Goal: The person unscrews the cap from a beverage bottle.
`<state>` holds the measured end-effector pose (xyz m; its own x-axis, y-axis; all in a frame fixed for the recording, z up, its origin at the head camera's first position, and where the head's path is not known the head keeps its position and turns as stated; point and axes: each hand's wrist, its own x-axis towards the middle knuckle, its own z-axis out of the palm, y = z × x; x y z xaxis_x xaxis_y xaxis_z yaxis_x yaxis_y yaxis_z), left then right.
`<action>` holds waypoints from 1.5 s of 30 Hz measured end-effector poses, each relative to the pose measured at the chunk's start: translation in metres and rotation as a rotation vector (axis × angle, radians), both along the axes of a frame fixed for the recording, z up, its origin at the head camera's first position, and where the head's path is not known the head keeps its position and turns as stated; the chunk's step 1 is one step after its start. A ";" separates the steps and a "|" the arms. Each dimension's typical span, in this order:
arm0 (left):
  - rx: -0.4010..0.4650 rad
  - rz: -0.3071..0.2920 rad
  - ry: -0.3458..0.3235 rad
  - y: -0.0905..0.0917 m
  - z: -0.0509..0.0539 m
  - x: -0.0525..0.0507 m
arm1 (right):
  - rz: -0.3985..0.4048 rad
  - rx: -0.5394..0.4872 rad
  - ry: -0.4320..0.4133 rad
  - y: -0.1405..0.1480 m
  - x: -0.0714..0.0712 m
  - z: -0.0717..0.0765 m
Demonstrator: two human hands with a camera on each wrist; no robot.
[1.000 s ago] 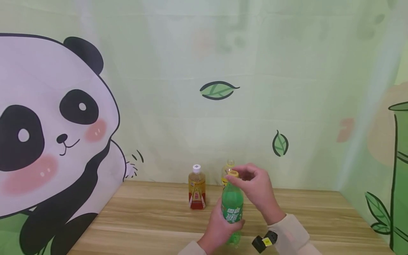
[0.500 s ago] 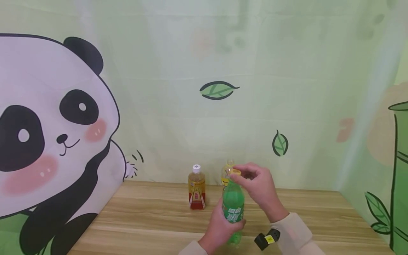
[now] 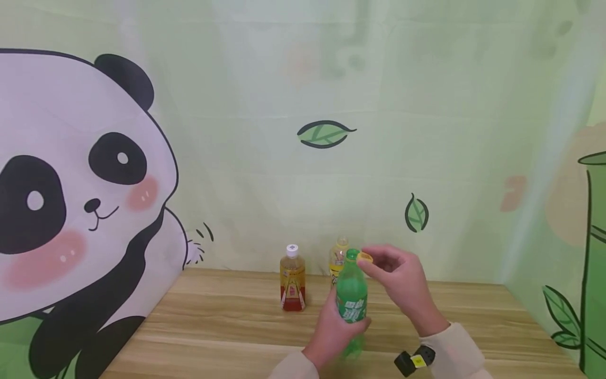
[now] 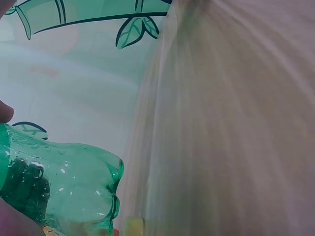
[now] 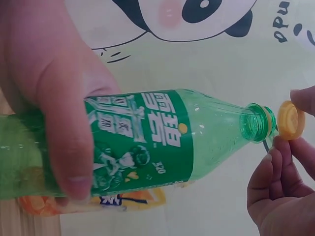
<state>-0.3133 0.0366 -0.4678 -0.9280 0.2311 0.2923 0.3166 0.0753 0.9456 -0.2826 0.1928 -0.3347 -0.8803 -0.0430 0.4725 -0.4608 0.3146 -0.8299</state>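
A green plastic soda bottle (image 3: pixel 352 287) is gripped round its lower body by my left hand (image 3: pixel 333 329). Its mouth is uncovered, as the right wrist view shows. Between thumb and fingertips my right hand (image 3: pixel 402 276) pinches a yellow bottle cap (image 5: pixel 291 120), just beside the bottle neck and apart from it. In the left wrist view the base of the green bottle (image 4: pixel 74 182) appears above the table, with drops on its wall.
A bottle of reddish-brown drink with a white cap (image 3: pixel 292 281) stands on the wooden table (image 3: pixel 227 310), left of the hands. Behind the green bottle is a clear bottle with a yellow label (image 3: pixel 337 258), partly hidden. A panda-printed backdrop (image 3: pixel 236 158) rises behind the table.
The yellow cap has come off the green bottle's neck, moving right in my right hand. My left hand has shifted slightly right and up with the bottle.
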 end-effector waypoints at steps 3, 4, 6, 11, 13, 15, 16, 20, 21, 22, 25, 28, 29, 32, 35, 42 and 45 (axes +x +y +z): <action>-0.007 0.010 0.005 0.005 0.001 -0.004 | 0.009 0.016 0.012 0.007 0.001 -0.005; -0.008 0.010 0.009 0.007 0.002 -0.005 | 0.015 0.019 0.015 0.010 0.002 -0.006; -0.011 0.007 0.012 0.010 0.003 -0.007 | 0.027 0.025 0.017 0.015 0.003 -0.011; -0.015 -0.008 -0.010 0.018 0.005 -0.012 | 0.058 0.029 0.029 0.027 0.007 -0.024; -0.022 -0.007 -0.007 0.020 0.007 -0.013 | 0.072 0.029 0.047 0.031 0.008 -0.030; -0.025 -0.004 0.001 0.022 0.008 -0.014 | 0.095 0.029 0.074 0.034 0.009 -0.036; -0.029 -0.001 0.010 0.023 0.009 -0.015 | 0.109 0.032 0.089 0.036 0.010 -0.040; -0.038 0.017 0.030 0.029 0.011 -0.017 | 0.174 0.036 0.157 0.045 0.010 -0.057; -0.050 0.029 0.029 0.030 0.012 -0.018 | 0.183 0.038 0.165 0.048 0.009 -0.062; -0.059 0.043 0.028 0.032 0.012 -0.018 | 0.189 0.042 0.167 0.050 0.009 -0.067; -0.082 0.081 0.011 0.038 0.014 -0.021 | 0.187 0.062 0.139 0.058 0.009 -0.081; -0.088 0.103 -0.014 0.044 0.016 -0.025 | 0.206 0.077 0.113 0.064 0.009 -0.095; -0.085 0.105 -0.019 0.046 0.016 -0.027 | 0.214 0.083 0.101 0.066 0.010 -0.099; -0.104 0.127 -0.025 0.052 0.019 -0.032 | 0.242 0.094 0.071 0.070 0.009 -0.110; -0.143 0.154 -0.028 0.058 0.019 -0.036 | 0.248 0.128 0.012 0.074 0.009 -0.118; -0.192 0.170 -0.033 0.074 0.022 -0.042 | 0.287 0.211 -0.051 0.086 0.003 -0.132; -0.195 0.158 -0.036 0.079 0.022 -0.044 | 0.296 0.258 -0.098 0.090 -0.001 -0.136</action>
